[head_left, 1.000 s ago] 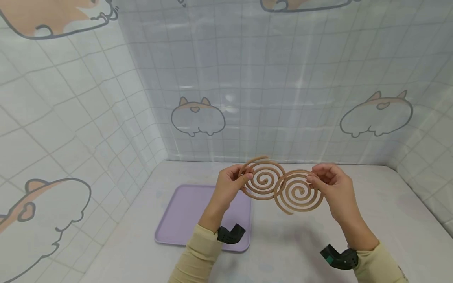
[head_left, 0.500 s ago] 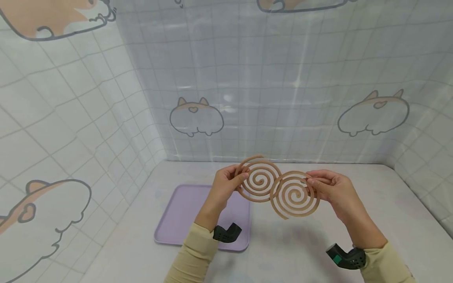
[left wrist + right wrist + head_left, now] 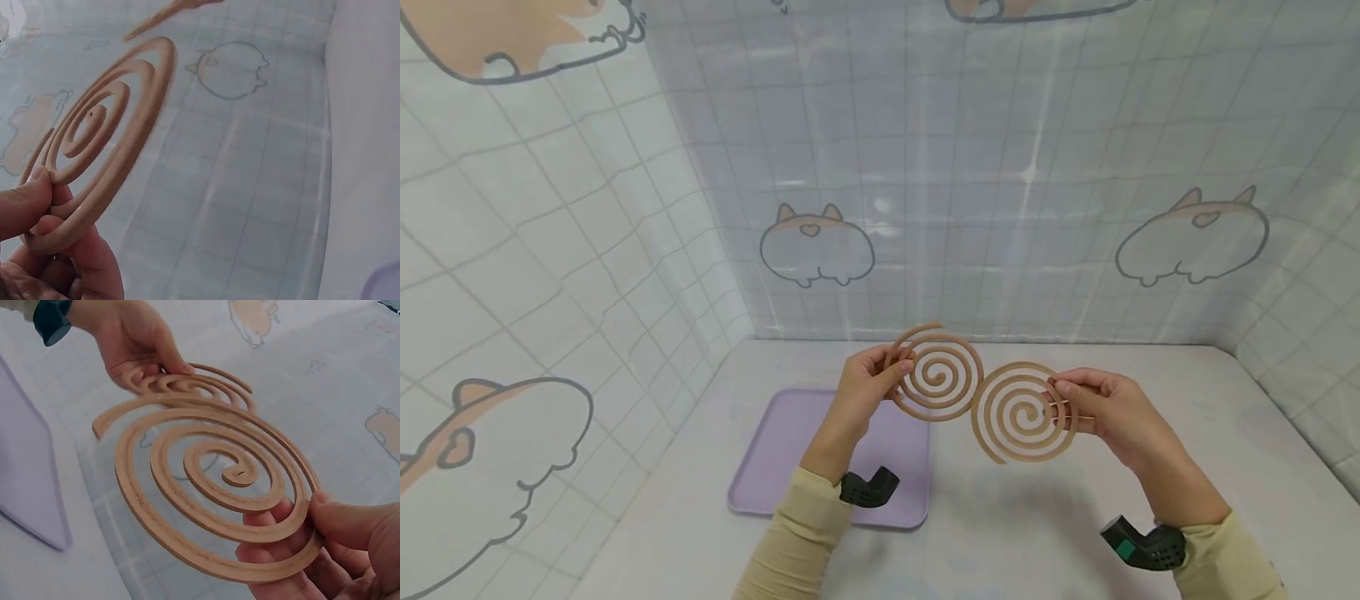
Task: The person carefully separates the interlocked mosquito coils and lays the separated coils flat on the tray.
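Two tan mosquito coils are held up side by side above the table. My left hand (image 3: 862,390) pinches the outer ring of one mosquito coil (image 3: 951,406) between thumb and fingers. The other mosquito coil (image 3: 1026,455) hangs a little lower on the right, its outer ring pinched by my right hand (image 3: 1112,412). In the head view their rims lie right beside each other. The right wrist view shows the right-hand coil (image 3: 212,565) close up, with fingers behind it and the thumb in front. In the left wrist view the left-hand coil (image 3: 134,153) appears nearly edge-on.
A lilac tray (image 3: 797,454) lies on the white table (image 3: 1000,542), under and left of my left forearm. Tiled-pattern sheeting (image 3: 955,183) with cartoon dogs walls the table at the back and both sides. A black wrist camera (image 3: 868,487) sits on each wrist.
The two coils have come apart from an overlap to side by side. My left hand moved left with its coil; my right hand turned slightly, its fingers now spread behind the other coil.
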Motion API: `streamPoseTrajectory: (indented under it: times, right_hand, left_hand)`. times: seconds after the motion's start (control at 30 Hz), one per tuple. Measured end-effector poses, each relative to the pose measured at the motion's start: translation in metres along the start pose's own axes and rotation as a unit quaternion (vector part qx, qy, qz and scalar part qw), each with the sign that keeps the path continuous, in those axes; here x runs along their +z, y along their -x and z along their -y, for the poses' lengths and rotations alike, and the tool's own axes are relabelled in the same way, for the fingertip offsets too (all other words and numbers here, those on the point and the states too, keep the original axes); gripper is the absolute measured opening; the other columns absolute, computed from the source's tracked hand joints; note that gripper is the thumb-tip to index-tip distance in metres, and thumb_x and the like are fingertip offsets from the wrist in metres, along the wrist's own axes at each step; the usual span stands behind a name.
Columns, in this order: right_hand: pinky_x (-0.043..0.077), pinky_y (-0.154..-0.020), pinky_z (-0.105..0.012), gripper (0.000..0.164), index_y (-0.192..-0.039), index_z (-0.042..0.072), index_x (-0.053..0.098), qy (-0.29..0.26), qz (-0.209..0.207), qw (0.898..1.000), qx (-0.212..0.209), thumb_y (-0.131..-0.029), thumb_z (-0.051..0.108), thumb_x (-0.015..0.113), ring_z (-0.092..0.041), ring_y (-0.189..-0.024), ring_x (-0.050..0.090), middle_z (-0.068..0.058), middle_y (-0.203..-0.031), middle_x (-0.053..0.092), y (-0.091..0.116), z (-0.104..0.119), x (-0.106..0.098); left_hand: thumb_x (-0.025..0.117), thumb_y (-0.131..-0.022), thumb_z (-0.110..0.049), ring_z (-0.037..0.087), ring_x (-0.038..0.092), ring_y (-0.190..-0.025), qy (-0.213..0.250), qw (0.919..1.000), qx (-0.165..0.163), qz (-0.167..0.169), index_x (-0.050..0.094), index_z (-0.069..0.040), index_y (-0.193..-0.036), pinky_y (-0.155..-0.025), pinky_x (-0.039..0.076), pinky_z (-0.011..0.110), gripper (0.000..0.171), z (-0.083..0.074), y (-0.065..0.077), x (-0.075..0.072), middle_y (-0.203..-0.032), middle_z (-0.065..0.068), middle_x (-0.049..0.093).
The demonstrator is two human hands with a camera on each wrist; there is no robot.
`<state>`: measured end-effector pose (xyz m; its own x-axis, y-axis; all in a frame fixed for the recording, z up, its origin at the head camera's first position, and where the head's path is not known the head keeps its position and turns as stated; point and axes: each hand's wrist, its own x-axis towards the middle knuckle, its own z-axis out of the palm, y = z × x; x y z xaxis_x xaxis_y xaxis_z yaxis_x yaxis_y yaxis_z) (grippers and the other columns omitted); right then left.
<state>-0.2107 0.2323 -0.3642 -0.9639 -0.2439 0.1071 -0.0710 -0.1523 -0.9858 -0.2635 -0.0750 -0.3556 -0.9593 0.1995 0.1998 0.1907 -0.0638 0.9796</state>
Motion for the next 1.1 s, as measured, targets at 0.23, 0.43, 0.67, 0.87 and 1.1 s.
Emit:
streamPoseTrajectory:
  times: [0.23,0.43,0.67,0.87,1.1]
  right_hand:
    - [0.054,-0.07,-0.027,0.015,-0.097,0.011,0.066,0.004,0.005,1.0,-0.001,-0.094,0.007,0.052,-0.013,-0.082,0.066,0.0,-0.091,0.068,0.002,-0.002,-0.003]
    - [0.054,-0.069,-0.027,0.018,-0.094,0.01,0.067,-0.029,0.02,0.999,-0.005,-0.094,0.003,0.05,-0.012,-0.08,0.066,-0.002,-0.088,0.068,0.0,-0.002,-0.002]
    - [0.054,-0.068,-0.027,0.019,-0.095,0.009,0.067,-0.037,0.022,0.999,-0.008,-0.094,0.002,0.049,-0.012,-0.08,0.066,-0.002,-0.089,0.068,0.001,-0.004,-0.002]
    - [0.053,-0.069,-0.026,0.02,-0.095,0.009,0.067,-0.046,0.024,0.999,-0.005,-0.094,0.001,0.048,-0.012,-0.081,0.066,-0.002,-0.089,0.068,0.0,-0.006,-0.003]
    - [0.054,-0.07,-0.027,0.018,-0.095,0.008,0.066,-0.05,0.022,0.998,0.006,-0.094,0.001,0.049,-0.014,-0.082,0.067,-0.003,-0.09,0.068,-0.001,-0.01,-0.003]
  left_hand:
    - [0.06,-0.088,-0.005,0.006,0.051,-0.063,-0.019,0.9996,-0.01,-0.019,0.059,0.009,-0.109,-0.052,0.044,0.017,0.025,-0.001,0.003,-0.024,-0.091,-0.001,0.068]
    - [0.061,-0.088,-0.006,0.008,0.049,-0.063,-0.039,0.9988,-0.017,-0.026,0.06,0.009,-0.108,-0.052,0.044,0.018,0.025,0.001,0.008,-0.045,-0.085,-0.004,0.066]
    - [0.063,-0.088,-0.009,0.007,0.051,-0.062,-0.074,0.9955,-0.038,-0.047,0.061,0.009,-0.107,-0.051,0.045,0.018,0.026,0.005,0.015,-0.073,-0.083,-0.006,0.065]
    - [0.063,-0.088,-0.014,0.007,0.051,-0.065,-0.126,0.9872,-0.072,-0.067,0.06,0.008,-0.111,-0.053,0.046,0.018,0.032,0.016,0.026,-0.106,-0.083,-0.005,0.063]
    - [0.063,-0.088,-0.016,0.005,0.044,-0.058,-0.154,0.9724,-0.144,-0.1,0.058,0.007,-0.114,-0.05,0.046,0.019,0.034,0.046,0.029,-0.15,-0.069,-0.005,0.053]
